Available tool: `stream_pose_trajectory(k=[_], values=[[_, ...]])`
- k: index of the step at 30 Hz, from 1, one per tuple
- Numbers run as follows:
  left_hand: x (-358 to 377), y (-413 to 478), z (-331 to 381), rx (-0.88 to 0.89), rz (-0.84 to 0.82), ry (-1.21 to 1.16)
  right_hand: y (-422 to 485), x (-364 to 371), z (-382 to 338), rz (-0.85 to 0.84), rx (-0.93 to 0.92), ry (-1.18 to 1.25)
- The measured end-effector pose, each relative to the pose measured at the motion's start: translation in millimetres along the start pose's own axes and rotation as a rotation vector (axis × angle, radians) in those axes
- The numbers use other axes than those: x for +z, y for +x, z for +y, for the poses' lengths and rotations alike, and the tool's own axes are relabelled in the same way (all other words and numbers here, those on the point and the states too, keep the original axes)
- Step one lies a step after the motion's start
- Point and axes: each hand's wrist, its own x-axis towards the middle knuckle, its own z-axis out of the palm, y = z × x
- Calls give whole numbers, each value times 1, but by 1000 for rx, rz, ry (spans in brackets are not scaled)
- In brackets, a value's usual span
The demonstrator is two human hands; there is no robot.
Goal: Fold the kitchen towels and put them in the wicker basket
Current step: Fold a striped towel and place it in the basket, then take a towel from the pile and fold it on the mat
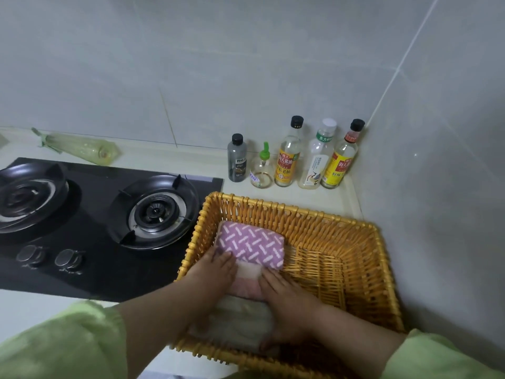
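A golden-yellow woven wicker basket [300,212] is seen on a pale kitchen counter [287,194], just beside a black glass two-burner gas hob [90,272]. Three folded towels are lined up along the basket's left side: a pink towel patterned with white dashes [252,242] farthest away, a plain pale pink towel [247,280] in the middle, and an off-white towel [237,321] nearest. The pale pink towel is flanked by both hands, held apart, the left hand [210,277] and the right hand [284,296] each laid against it with fingers extended. Light green sleeves [62,343] are visible. Five bottles [287,157] are ranged along the tiled wall.
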Motion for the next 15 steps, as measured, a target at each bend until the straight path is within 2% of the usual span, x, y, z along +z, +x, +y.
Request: stream_pose_trajectory(k=[2, 5, 8, 10, 12, 15], values=[[-8, -10, -6, -6, 95, -214, -6, -13, -1, 51, 11, 110], [-19, -33, -20, -76, 312, -605, -11, -30, -4, 225, 52, 287], [-25, -68, -36, -254, 587, -904, -10, -54, -10, 381, 152, 503], [-26, -95, -46, -399, 693, -1126, -6, -73, -18, 411, 173, 587], [-24, -122, -53, -509, 772, -1226, 0, -91, -31, 409, 120, 580], [-15, -161, -56, -626, 878, -1250, 3, -118, -61, 420, 40, 575]])
